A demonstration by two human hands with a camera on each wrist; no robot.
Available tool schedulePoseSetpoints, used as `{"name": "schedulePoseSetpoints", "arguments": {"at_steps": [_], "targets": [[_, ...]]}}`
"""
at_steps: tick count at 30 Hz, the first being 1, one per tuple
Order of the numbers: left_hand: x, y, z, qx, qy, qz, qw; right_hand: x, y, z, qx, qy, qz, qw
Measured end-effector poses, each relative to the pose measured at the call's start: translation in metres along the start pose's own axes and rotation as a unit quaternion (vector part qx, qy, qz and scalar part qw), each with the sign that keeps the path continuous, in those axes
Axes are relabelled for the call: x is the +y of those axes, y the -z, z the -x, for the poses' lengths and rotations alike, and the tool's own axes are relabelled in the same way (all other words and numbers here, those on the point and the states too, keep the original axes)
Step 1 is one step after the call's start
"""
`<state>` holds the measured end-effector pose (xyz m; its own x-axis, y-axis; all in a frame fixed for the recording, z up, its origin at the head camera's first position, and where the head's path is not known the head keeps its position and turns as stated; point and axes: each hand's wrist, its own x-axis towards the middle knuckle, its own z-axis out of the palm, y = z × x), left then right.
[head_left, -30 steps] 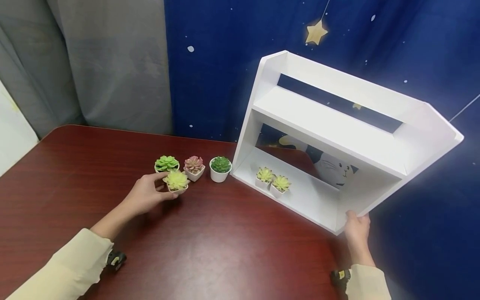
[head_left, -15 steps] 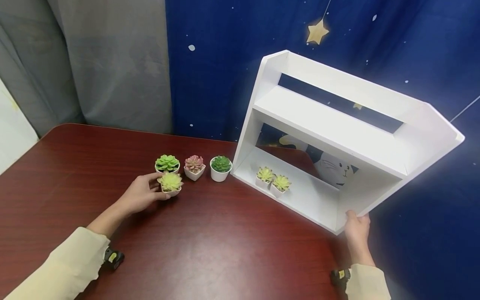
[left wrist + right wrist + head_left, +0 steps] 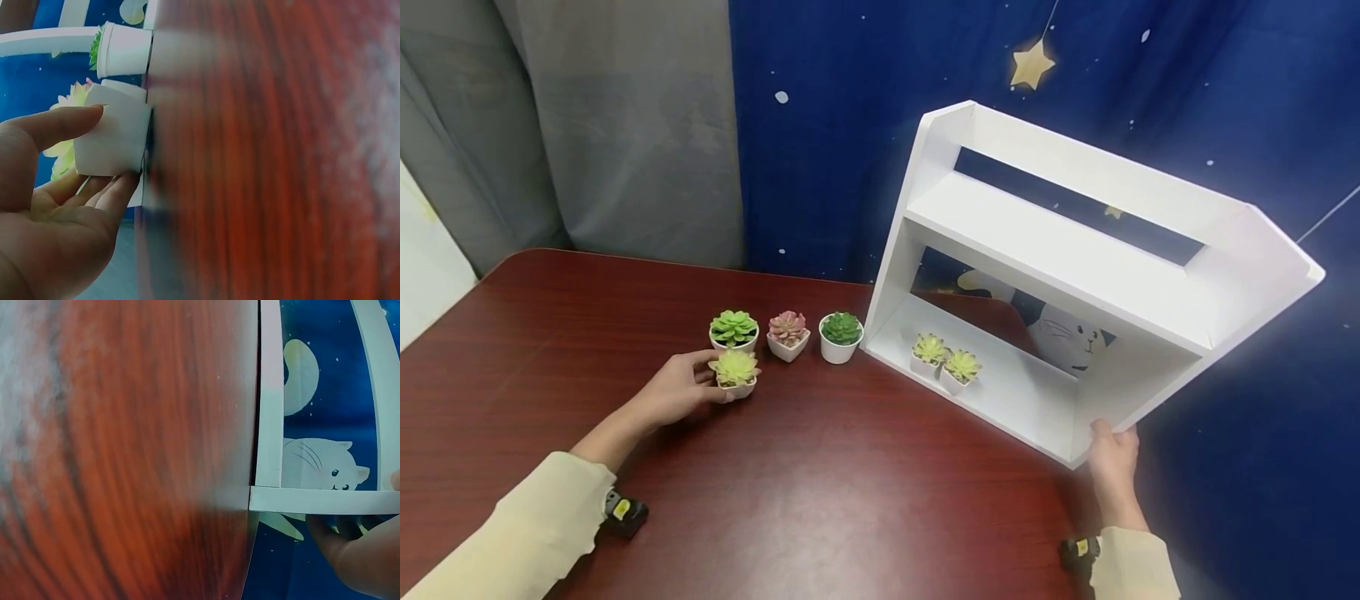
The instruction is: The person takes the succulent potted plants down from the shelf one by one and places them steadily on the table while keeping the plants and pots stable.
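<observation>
Between thumb and fingers, my left hand pinches the white pot of a pale yellow-green succulent. In the left wrist view that pot is at or close to the tabletop; I cannot tell if it touches. Directly behind it stands a bright green succulent. A pink succulent and a dark green one are lined up to its right. My right hand grips the lower right side panel of a white two-tier shelf, thumb on the near side. Two yellow-green succulents stand on its bottom board.
The dark red wooden table extends in front of the plants and shelf. Behind hang a grey curtain and a blue starry curtain with a cat print. The shelf's right end reaches past the table's right edge.
My left hand has moved a little left and toward me with the yellow-green succulent, away from the pink one. The right hand and the shelf stay where they were.
</observation>
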<state>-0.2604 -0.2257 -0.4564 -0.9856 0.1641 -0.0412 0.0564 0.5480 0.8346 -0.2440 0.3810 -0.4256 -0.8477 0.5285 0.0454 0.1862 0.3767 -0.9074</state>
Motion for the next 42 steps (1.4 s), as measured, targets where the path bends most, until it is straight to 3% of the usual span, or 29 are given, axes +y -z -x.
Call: {"name": "schedulePoseSetpoints", "arguments": {"at_steps": [8, 15, 19, 27, 31, 36, 39, 42], "targets": [[-0.010, 0.007, -0.003, -0.029, -0.004, -0.001, 0.9996, 0.001, -0.002, 0.000, -0.003, -0.008, -0.004, 1.0000], [-0.004, 0.010, 0.000, -0.056, 0.001, 0.000, 0.9984, 0.002, -0.002, 0.000, -0.010, -0.009, -0.019, 0.9997], [-0.001, 0.010, 0.003, -0.057, 0.009, -0.009, 0.9983, 0.003, -0.002, 0.000, -0.014, -0.014, -0.018, 0.9996], [-0.001, 0.013, 0.015, -0.005, 0.009, -0.061, 0.9981, 0.004, -0.002, 0.001, -0.019, -0.006, -0.018, 0.9996], [0.002, 0.019, 0.026, 0.031, 0.008, -0.105, 0.9940, 0.003, -0.001, 0.002, -0.025, -0.006, -0.010, 0.9996], [0.022, 0.024, 0.043, 0.073, 0.004, -0.154, 0.9854, 0.001, 0.001, 0.003, -0.035, -0.006, 0.008, 0.9993], [0.039, 0.021, 0.052, 0.091, -0.005, -0.132, 0.9871, 0.000, 0.002, 0.003, -0.033, -0.004, 0.001, 0.9994], [0.056, 0.013, 0.056, 0.096, -0.034, -0.057, 0.9932, 0.000, 0.001, 0.003, -0.030, 0.001, -0.004, 0.9995]]}}
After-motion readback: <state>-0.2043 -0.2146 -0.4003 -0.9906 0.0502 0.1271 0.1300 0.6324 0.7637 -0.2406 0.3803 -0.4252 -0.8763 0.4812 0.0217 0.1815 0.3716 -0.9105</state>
